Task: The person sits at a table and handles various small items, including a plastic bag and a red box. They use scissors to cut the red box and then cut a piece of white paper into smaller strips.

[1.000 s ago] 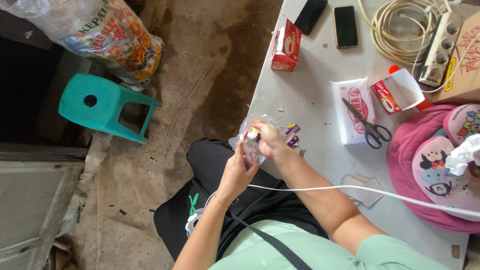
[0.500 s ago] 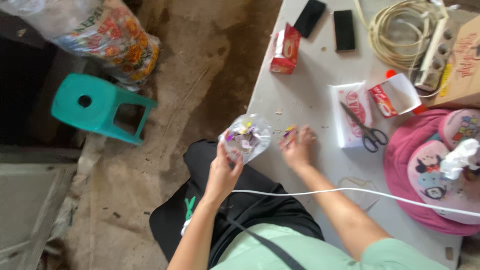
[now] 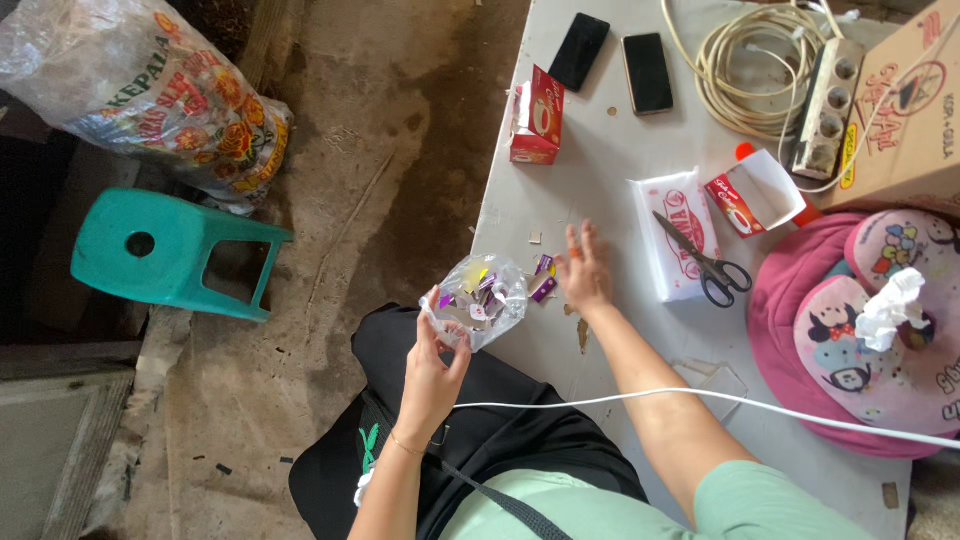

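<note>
My left hand [image 3: 432, 365] holds a small clear plastic bag [image 3: 474, 298] with several purple, yellow and white paper scraps inside, just off the near left edge of the grey table [image 3: 600, 190]. My right hand [image 3: 585, 270] lies flat on the table with fingers spread, holding nothing. Small purple scraps [image 3: 544, 278] lie on the table between the bag and my right hand.
Scissors [image 3: 705, 263] rest on a white packet [image 3: 678, 232]. Red cartons [image 3: 535, 115], two dark phones [image 3: 646, 72], a coiled cable with power strip [image 3: 825, 95], a cardboard box and a pink bag [image 3: 860, 330] crowd the table. A white cord [image 3: 700, 398] crosses my arm. A green stool [image 3: 165, 250] stands left.
My right hand left the bag, moved right and spread flat on the table. My left hand kept the bag and lowered it slightly toward my lap.
</note>
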